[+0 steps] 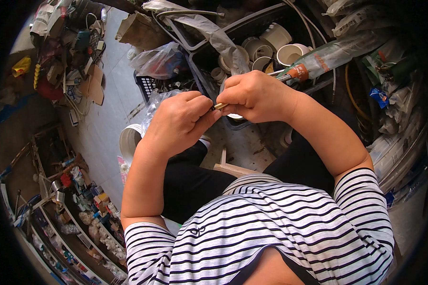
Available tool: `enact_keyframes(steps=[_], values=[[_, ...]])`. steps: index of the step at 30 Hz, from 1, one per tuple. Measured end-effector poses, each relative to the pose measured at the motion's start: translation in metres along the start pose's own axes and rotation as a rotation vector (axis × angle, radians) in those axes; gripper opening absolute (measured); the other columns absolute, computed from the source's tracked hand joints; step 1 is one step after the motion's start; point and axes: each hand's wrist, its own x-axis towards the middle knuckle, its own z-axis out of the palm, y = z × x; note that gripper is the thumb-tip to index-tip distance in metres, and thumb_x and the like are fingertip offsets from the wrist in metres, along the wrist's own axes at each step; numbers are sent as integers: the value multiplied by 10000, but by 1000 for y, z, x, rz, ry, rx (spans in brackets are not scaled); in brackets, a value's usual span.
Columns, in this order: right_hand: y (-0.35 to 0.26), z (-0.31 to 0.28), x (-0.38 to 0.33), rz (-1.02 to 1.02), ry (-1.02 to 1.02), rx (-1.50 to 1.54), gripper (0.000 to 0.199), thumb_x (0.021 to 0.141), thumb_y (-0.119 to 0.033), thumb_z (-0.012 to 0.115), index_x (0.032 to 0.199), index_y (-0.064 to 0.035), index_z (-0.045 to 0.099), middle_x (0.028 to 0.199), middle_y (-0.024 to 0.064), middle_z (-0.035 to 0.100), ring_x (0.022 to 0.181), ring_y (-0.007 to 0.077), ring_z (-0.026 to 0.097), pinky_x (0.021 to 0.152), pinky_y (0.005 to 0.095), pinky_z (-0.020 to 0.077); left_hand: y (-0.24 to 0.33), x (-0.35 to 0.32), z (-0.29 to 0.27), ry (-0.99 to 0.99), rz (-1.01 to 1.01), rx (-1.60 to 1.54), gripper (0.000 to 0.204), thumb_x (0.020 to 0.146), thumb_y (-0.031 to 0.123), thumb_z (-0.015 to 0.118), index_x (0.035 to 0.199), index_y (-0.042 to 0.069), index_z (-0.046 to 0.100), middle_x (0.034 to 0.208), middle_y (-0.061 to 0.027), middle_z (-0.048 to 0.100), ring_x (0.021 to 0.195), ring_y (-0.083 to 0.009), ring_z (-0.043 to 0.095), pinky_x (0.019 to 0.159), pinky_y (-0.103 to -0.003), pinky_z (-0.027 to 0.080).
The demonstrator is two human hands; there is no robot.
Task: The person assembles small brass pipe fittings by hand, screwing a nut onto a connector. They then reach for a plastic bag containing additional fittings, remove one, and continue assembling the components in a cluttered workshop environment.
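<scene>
Out in front of my body, both hands meet at a small brass-coloured cylindrical piece (219, 106) with a dark end on its left side. My left hand (179, 119) pinches that dark end between thumb and fingers. From the other side, my right hand (261, 97) grips the brass part with thumb and curled forefinger. My fingers cover much of the piece, so its full shape is hidden. Beyond my hands lies a black crate (198, 71) with several white plastic pipe fittings (290, 54) in it.
A clear plastic sleeve with an orange band (299, 72) crosses the crate by my right hand. Left of my knee stands a white bucket (128, 142). A wooden piece (233, 170) lies between my legs. Loaded shelves (81, 232) stand at left; plastic-wrapped goods (399, 128) crowd the right.
</scene>
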Motion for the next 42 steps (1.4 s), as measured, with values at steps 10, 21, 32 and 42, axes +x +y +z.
enact_keyframes(steps=[10,21,32,42], values=[[2,-11,0,56,3,29,81,700,-107,655,717,-45,606,688,75,570,667,257,577,592,337,460,2,-11,-7,6,-10,-163,67,702,7,531,763,14,504,664,-123,485,615,-304,497,530,-374,401],[1,-8,1,31,8,32,110,696,-113,656,686,-31,584,648,84,547,640,266,565,573,340,449,-5,-19,-1,-235,-200,-57,195,744,166,670,799,0,584,652,-124,522,634,-289,534,549,-325,429],[-1,-4,4,44,34,3,116,701,-135,659,707,-35,602,660,95,559,642,274,573,579,342,460,3,-2,9,200,-45,44,146,720,80,674,832,14,610,711,-98,587,592,-225,559,516,-290,443],[-3,-2,5,38,-29,32,119,696,-126,660,682,-31,590,650,100,552,636,275,569,577,342,456,5,-4,8,154,-34,34,126,704,110,660,695,33,561,596,-79,508,531,-253,502,465,-328,396]])
